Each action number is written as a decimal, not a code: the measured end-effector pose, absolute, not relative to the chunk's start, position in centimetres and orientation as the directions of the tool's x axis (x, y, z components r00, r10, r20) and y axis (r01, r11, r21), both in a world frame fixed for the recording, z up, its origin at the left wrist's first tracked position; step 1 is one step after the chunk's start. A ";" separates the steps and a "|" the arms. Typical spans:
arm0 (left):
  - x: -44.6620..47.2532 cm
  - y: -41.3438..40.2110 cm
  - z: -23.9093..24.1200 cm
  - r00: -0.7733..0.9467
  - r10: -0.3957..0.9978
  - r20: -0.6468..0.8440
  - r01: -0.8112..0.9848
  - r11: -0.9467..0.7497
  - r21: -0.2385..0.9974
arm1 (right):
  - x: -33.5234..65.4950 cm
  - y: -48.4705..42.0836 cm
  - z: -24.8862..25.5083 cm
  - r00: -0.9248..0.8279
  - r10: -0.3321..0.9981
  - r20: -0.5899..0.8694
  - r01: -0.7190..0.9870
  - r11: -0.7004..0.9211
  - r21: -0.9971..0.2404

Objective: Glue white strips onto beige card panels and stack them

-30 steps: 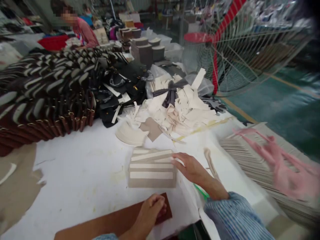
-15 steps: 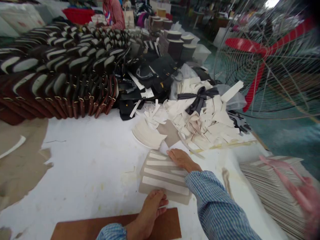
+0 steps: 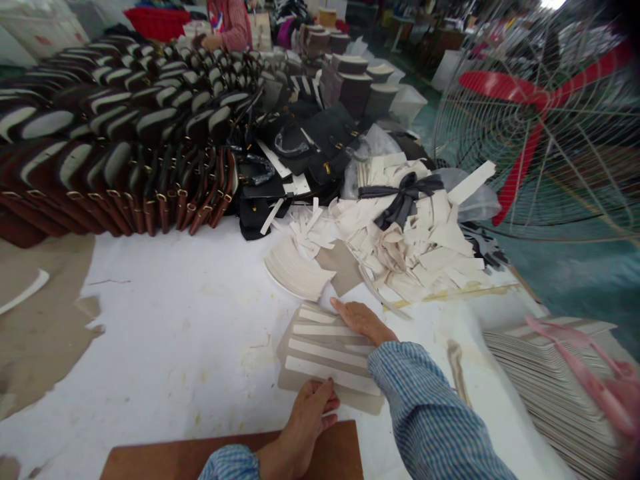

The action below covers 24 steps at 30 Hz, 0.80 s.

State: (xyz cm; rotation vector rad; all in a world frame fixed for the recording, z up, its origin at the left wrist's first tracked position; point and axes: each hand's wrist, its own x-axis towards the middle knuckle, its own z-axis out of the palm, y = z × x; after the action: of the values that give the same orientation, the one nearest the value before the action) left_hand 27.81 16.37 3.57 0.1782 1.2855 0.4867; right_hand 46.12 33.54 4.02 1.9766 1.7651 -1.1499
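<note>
A small stack of grey card pieces with white strips [image 3: 320, 357] lies on the white table [image 3: 175, 333] in front of me. My right hand [image 3: 363, 320] lies flat on the stack's far right corner, fingers stretched out. My left hand [image 3: 307, 417] pinches the near edge of the stack, thumb on top. A brown board [image 3: 175, 460] lies under my left wrist at the table's near edge.
Rows of dark red and black bags [image 3: 115, 153] fill the back left. A heap of white strips [image 3: 410, 240] and a fanned white stack [image 3: 295, 270] lie behind the card pieces. A big fan [image 3: 540, 120] stands right. Stacked grey sheets [image 3: 550, 387] with a pink bag [image 3: 595, 380] sit at right. Another person [image 3: 230, 23] works far back.
My right hand came in from the right and settled on the stack's far corner. My left hand left the brown board and took hold of the stack's near edge. The view tilted down.
</note>
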 end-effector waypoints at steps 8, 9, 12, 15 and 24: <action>27.9 16.4 3.4 0.188 0.447 -0.875 -0.233 0.885 0.403 | 45.9 33.4 3.3 0.016 0.700 -0.714 0.886 -0.341 -0.314; 27.9 16.4 3.5 0.189 0.450 -0.873 -0.232 0.884 0.406 | 45.9 33.2 3.3 0.013 0.701 -0.713 0.884 -0.341 -0.319; 27.8 16.3 3.6 0.188 0.456 -0.870 -0.228 0.882 0.413 | 45.8 32.9 3.4 0.012 0.704 -0.710 0.881 -0.343 -0.326; 27.8 16.3 3.7 0.189 0.466 -0.864 -0.225 0.878 0.424 | 45.8 32.8 3.5 0.020 0.709 -0.705 0.880 -0.348 -0.324; 27.6 16.1 3.6 0.193 0.481 -0.855 -0.229 0.869 0.438 | 45.0 33.0 3.5 -0.008 0.709 -0.706 0.884 -0.325 -0.336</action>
State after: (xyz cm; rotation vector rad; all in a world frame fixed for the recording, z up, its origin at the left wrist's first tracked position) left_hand 27.62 16.12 3.63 0.2320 1.2852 0.5043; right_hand 45.03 33.01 3.46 2.0544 1.6852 -1.2415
